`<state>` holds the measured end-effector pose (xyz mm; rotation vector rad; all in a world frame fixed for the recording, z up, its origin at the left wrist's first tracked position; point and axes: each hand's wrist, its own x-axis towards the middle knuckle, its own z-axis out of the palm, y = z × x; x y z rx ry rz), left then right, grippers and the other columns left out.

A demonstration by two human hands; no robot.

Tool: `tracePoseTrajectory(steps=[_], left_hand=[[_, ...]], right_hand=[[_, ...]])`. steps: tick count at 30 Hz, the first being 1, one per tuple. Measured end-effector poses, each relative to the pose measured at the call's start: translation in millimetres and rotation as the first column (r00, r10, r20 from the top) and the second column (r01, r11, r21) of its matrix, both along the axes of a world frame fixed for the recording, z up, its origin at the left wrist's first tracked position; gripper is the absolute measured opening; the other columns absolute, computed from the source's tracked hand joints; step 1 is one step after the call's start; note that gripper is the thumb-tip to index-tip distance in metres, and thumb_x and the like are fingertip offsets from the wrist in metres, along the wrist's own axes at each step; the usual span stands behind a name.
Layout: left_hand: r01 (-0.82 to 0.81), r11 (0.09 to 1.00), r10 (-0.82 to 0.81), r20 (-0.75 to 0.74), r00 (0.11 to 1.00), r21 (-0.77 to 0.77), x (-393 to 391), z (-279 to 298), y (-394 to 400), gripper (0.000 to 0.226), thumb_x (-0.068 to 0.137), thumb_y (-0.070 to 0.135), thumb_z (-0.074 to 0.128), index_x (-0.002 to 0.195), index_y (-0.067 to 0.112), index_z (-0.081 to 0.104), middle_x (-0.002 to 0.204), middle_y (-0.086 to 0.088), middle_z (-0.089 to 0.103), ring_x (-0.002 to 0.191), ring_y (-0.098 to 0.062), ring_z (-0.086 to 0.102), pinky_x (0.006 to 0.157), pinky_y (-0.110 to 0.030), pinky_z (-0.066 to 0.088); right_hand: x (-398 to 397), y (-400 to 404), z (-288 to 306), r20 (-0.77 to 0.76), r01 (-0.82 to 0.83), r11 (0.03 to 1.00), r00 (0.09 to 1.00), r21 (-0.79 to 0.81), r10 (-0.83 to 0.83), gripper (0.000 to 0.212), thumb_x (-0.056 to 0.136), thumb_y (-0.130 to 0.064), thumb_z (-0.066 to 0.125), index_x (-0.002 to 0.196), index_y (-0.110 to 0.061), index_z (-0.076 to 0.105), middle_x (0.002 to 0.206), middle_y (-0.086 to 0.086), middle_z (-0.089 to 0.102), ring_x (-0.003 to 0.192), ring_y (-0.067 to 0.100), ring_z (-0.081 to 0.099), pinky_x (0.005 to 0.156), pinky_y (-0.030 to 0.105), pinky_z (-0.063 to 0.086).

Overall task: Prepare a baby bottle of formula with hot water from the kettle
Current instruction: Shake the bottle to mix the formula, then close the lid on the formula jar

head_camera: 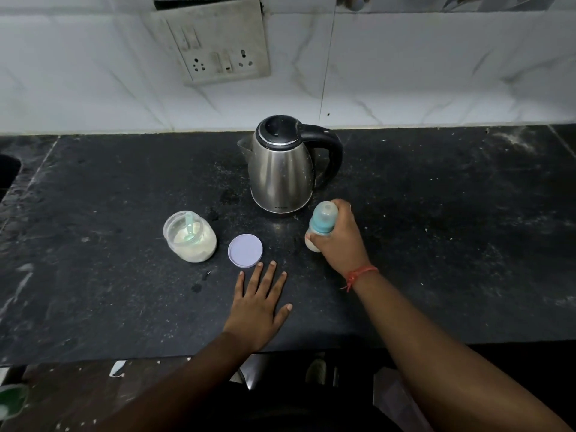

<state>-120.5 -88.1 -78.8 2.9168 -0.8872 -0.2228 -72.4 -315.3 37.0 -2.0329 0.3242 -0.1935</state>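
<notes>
A person at a dark stone table (436,213) holds a baby bottle (321,224) beside a steel kettle (282,169).

The kettle stands near the back of the table, lid closed, spout to the left and black handle to the right, below a wall socket panel (218,48) on white tiles. Left of centre is an open clear jar (190,236) of pale powder with a green scoop (188,227) inside, and its lilac lid (245,251) lies flat just beside it. The right hand (341,241) grips the bottle just in front of the kettle, fingers (343,210) curled round its body; the bottle has a teal collar and clear cap and tilts left. A red thread circles that wrist. The left hand (260,302) rests flat on the table with its fingers spread, the tips just short of the lid.
</notes>
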Motion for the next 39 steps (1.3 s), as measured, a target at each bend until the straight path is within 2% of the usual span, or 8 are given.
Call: tracePoseTrajectory(steps=[6,10,14,22,27,30,34,39], left_hand=[[-0.001,1.000,0.001,-0.006,1.000,0.008,0,1,0,0.069,0.103,0.062,0.030,0.161,0.024,0.031,0.170,-0.008,0.025,0.157,-0.033,0.023,0.120,-0.059,0.011],[0.002,1.000,-0.002,0.004,1.000,0.005,0,2,0,0.069,0.103,0.062,0.031,0.160,0.024,0.032,0.169,-0.008,0.026,0.156,-0.033,0.024,0.120,-0.059,0.011],[-0.001,1.000,0.001,-0.001,1.000,0.001,0,3,0,0.069,0.102,0.062,0.031,0.160,0.024,0.032,0.169,-0.008,0.026,0.156,-0.033,0.025,0.119,-0.060,0.012],[0.017,0.999,-0.017,-0.001,1.000,-0.028,0,8,2,0.069,0.102,0.061,0.033,0.159,0.023,0.034,0.169,-0.008,0.028,0.156,-0.033,0.026,0.122,-0.061,0.017],[0.026,0.961,-0.003,0.082,0.997,-0.276,1,43,10,0.057,0.101,0.046,0.046,0.150,0.018,0.048,0.162,-0.009,0.042,0.150,-0.030,0.039,0.124,-0.051,0.025],[0.024,0.908,0.047,0.159,0.986,-0.417,9,68,20,0.055,0.100,0.039,0.053,0.149,0.015,0.048,0.162,-0.012,0.041,0.151,-0.031,0.038,0.124,-0.055,0.026],[-0.010,0.865,0.141,0.225,0.964,-0.502,29,98,40,0.058,0.097,0.037,0.058,0.148,0.012,0.048,0.164,-0.015,0.034,0.153,-0.034,0.032,0.126,-0.056,0.019],[-0.072,0.799,0.264,0.240,0.934,-0.596,60,120,80,0.065,0.094,0.044,0.061,0.149,0.010,0.047,0.166,-0.014,0.031,0.155,-0.031,0.027,0.125,-0.060,0.017]], right_hand=[[-3,5,-25,0.034,-0.018,0.999,0.999,-0.030,0.019,0.060,0.077,-0.006,0.082,0.127,-0.015,0.051,0.123,0.004,0.053,0.111,0.018,0.057,0.100,0.030,0.048],[-3,4,-31,0.031,-0.016,0.998,0.999,-0.053,0.018,0.063,0.078,-0.006,0.082,0.132,-0.011,0.050,0.126,0.004,0.053,0.114,0.017,0.055,0.103,0.033,0.048],[-8,2,-40,-0.032,-0.052,0.998,0.998,-0.043,0.050,0.075,0.077,-0.011,0.085,0.140,-0.018,0.045,0.135,0.002,0.053,0.125,0.016,0.053,0.110,0.034,0.045],[-38,-2,-62,-0.154,-0.001,0.978,0.988,-0.208,-0.032,0.104,0.082,-0.034,0.084,0.161,-0.016,0.019,0.168,0.007,0.024,0.156,0.023,0.018,0.127,0.044,0.022],[-47,0,-42,0.001,0.106,0.936,0.994,-0.336,-0.113,0.094,0.090,-0.034,0.073,0.161,-0.012,0.016,0.171,0.009,0.014,0.158,0.026,0.009,0.126,0.054,0.018],[-44,9,-17,0.146,0.174,0.886,0.982,-0.430,-0.122,0.083,0.093,-0.029,0.069,0.159,-0.009,0.023,0.170,0.011,0.017,0.158,0.028,0.011,0.127,0.054,0.015],[-30,39,17,0.288,0.162,0.856,0.957,-0.492,-0.016,0.070,0.094,-0.028,0.062,0.155,-0.007,0.034,0.168,0.011,0.024,0.157,0.029,0.016,0.127,0.052,0.015],[-5,85,30,0.319,0.041,0.855,0.936,-0.516,0.148,0.066,0.095,-0.026,0.065,0.153,-0.008,0.041,0.165,0.011,0.032,0.155,0.028,0.023,0.126,0.048,0.021]])
